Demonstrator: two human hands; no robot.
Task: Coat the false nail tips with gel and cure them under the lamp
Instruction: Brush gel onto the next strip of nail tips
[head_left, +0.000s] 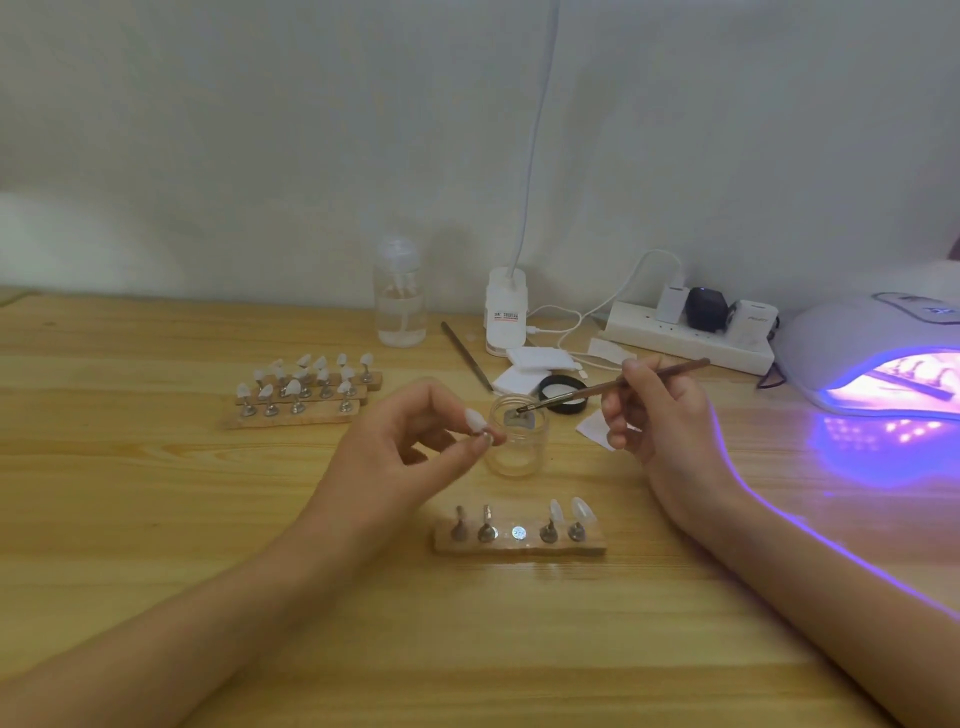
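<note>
My left hand (415, 441) pinches a small metal stand with a white false nail tip (474, 419) on top, just left of the open clear gel jar (517, 441). My right hand (660, 410) grips a brown brush (613, 387), its bristle end dipped into the jar's mouth. In front of the jar lies a wooden holder (519, 543) carrying two bare stands at its left, an empty magnet spot in the middle and two nail tips at its right. The curing lamp (872, 364) glows purple at the far right, with something lying inside it.
Wooden holders (304, 400) with several nail tips lie at mid-left. Behind the jar stand a clear pump bottle (399, 299), a white bottle (506, 312), white pads (535, 364), a black lid (563, 392), a metal tool (467, 356) and a power strip (685, 332) with cables.
</note>
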